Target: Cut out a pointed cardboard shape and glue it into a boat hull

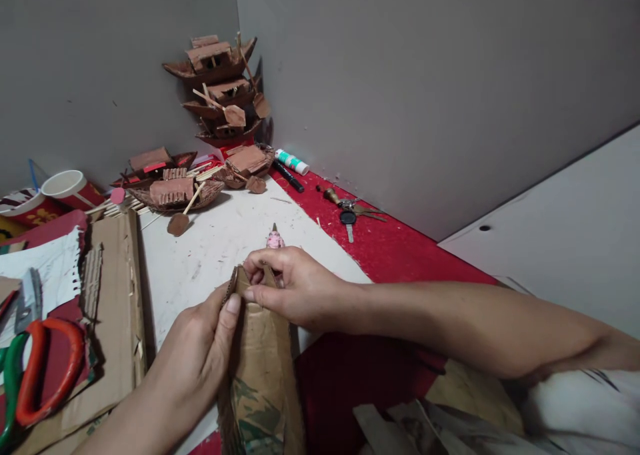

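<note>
Between my hands is a long folded piece of brown cardboard [263, 368], with raised side walls and a green printed pattern near its lower end. My left hand [200, 341] grips its left wall near the far end, thumb on the inside. At that same far end my right hand [290, 285] pinches the cardboard, thumb inside and fingers curled behind the edge. Just beyond my right hand a small pink-wrapped thing with a dark tip [275, 237] lies on white paper [225, 228]; its lower part is hidden.
Model cardboard boats [215, 61] are stacked in the corner, with more [175, 191] before them. Scissors [50, 368] and cardboard sheets [117, 295] lie at left, beside paper cups [70, 188]. Keys [349, 221], a marker [289, 176] and a white-and-teal tube [292, 161] rest right of centre.
</note>
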### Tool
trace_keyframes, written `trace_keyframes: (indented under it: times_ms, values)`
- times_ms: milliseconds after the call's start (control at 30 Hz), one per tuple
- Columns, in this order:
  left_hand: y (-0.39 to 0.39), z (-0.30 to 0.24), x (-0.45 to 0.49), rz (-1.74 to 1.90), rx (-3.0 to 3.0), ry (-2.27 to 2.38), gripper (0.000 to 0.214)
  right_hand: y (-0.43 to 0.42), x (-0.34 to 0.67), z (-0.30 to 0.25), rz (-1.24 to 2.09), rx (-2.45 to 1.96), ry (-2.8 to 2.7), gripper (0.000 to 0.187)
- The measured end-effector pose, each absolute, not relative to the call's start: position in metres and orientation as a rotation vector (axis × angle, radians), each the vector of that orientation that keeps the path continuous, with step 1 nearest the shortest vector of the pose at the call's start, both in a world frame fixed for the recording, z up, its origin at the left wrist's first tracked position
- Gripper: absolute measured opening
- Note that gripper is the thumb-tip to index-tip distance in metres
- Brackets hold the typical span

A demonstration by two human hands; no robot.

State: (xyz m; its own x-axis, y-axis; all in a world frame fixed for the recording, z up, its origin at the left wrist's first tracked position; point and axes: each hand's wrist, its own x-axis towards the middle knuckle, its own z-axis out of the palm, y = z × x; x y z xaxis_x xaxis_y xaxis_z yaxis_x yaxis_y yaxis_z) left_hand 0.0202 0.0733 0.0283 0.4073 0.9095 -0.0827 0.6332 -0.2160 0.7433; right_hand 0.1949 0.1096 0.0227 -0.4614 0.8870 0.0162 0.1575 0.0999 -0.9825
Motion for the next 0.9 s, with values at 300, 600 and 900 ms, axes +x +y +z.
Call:
trace_keyframes:
  times_ms: [300,600,900]
  values:
    - [0.072,0.024,0.022,0.552,1.768,1.265,0.042,0.112,0.196,0.022,1.385,-1.029,-1.792,0.012]
    - [0.073,0.025,0.024,0.568,1.832,1.231,0.038,0.116,0.202,0.026,1.155,-0.927,-1.969,0.021]
    - [0.073,0.030,0.020,0.453,1.845,1.163,0.037,0.123,0.204,0.026,1.350,-0.739,-1.975,0.019]
